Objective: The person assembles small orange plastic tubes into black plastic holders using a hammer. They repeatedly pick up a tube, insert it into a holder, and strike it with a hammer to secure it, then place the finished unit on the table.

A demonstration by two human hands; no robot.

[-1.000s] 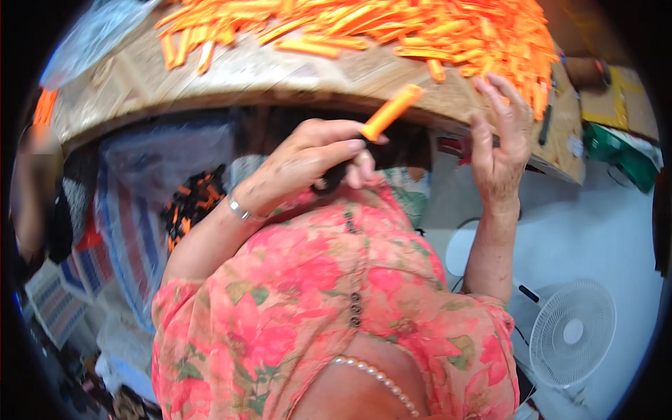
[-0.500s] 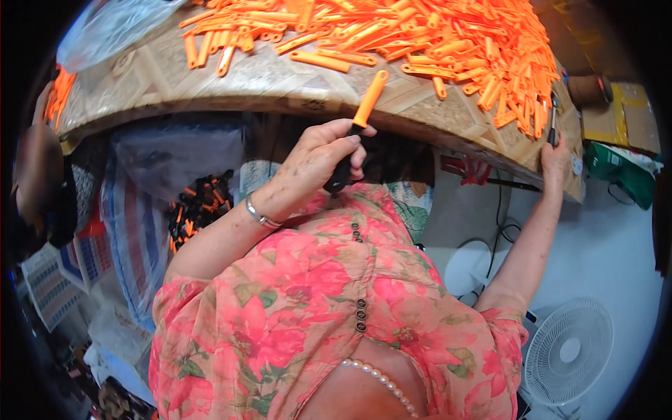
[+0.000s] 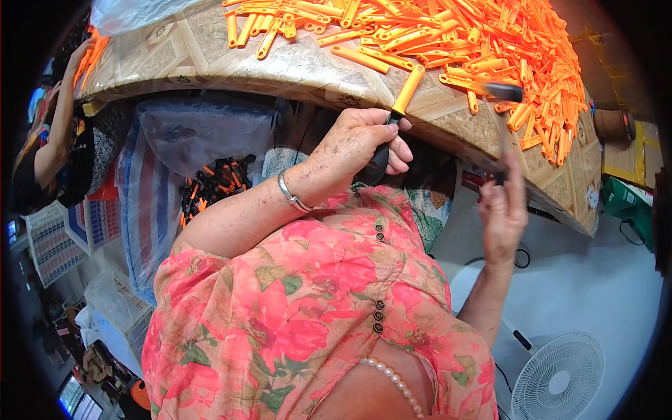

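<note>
Black-and-orange handle (image 3: 408,89) in left hand (image 3: 371,143), fingers closed round black part, orange end tilted up beside edge of wood-patterned table (image 3: 192,59). Right hand (image 3: 500,220), motion-blurred, grips hammer-shaped tool (image 3: 502,92); exact finger placement I can't tell. Orange holed pieces (image 3: 483,45) heaped on table. Below, black-and-orange pieces (image 3: 217,183) near striped bag (image 3: 140,203).
</note>
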